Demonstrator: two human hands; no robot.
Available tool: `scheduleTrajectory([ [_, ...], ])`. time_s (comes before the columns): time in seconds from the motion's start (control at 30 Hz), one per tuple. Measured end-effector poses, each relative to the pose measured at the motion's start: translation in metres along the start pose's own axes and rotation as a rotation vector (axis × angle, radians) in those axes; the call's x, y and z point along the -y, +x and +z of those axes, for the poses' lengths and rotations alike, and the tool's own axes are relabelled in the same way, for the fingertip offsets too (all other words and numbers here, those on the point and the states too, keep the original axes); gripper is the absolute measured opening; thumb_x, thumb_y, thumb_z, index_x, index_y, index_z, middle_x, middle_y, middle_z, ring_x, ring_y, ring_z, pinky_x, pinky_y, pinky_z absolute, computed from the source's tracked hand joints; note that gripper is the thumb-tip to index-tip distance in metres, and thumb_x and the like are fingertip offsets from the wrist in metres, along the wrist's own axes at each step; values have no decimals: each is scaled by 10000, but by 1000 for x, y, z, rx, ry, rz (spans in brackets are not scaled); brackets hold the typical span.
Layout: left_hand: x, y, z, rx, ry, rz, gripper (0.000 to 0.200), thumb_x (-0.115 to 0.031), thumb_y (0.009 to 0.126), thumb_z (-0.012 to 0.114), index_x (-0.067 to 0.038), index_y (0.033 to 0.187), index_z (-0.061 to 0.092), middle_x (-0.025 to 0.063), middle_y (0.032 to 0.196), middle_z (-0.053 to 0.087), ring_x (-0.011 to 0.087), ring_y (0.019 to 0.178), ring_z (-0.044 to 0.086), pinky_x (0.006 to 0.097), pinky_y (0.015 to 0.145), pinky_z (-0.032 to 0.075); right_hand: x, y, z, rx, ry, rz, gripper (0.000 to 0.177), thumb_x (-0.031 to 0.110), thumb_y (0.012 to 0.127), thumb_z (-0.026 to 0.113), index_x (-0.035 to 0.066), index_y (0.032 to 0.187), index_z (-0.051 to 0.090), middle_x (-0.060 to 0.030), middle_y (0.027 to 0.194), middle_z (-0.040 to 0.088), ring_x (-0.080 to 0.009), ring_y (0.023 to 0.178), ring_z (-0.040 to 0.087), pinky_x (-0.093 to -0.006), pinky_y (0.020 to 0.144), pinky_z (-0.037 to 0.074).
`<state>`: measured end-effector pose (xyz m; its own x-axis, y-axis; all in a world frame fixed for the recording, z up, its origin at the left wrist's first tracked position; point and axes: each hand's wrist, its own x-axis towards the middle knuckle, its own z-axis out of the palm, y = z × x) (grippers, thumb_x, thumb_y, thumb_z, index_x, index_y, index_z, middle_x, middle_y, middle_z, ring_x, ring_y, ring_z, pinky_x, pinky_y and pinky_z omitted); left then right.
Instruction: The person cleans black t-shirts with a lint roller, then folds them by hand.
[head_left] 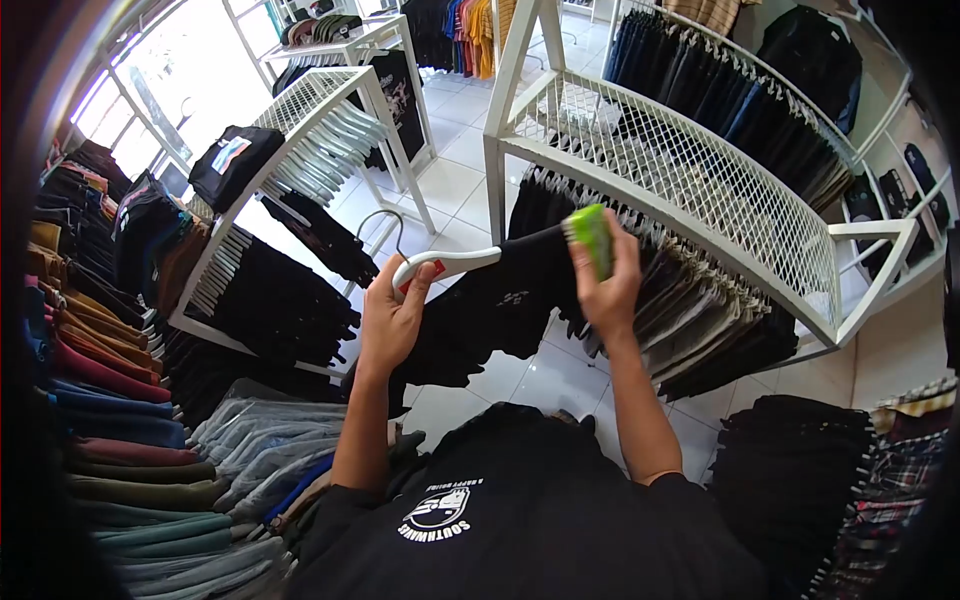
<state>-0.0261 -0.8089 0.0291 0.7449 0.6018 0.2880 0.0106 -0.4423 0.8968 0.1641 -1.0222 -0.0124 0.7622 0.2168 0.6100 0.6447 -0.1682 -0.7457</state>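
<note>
My left hand [392, 322] is closed round the middle of a white hanger [465, 262], below its metal hook and by a small red label. From this hanger hangs a black T-shirt [490, 325] with a small pale print, spread out toward the right. In my right hand [612, 290] is a bright green brush [590, 232], its bristled side facing left. The brush is right at the far shoulder of the T-shirt. Part of the green brush is hidden behind my fingers.
A white mesh-topped rack [670, 150] full of hanging clothes stands ahead to the right. On the left, another white rack [375, 100] carries pale hangers [325, 150] and a folded black shirt [236, 165]. Rows of coloured garments [120, 420] line the near left; dark clothes [790, 480] hang near right.
</note>
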Motion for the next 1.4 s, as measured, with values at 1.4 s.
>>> scheduleTrajectory([
  [1.4,57,45,27,-317,205,47,438,-399,877,833,-20,1033,677,106,893,697,212,823,683,347,734,531,6,-38,12,772,642,382,717,64,715,861,-18,1354,547,-38,1190,654,-122,1108,593,-283,1011,457],
])
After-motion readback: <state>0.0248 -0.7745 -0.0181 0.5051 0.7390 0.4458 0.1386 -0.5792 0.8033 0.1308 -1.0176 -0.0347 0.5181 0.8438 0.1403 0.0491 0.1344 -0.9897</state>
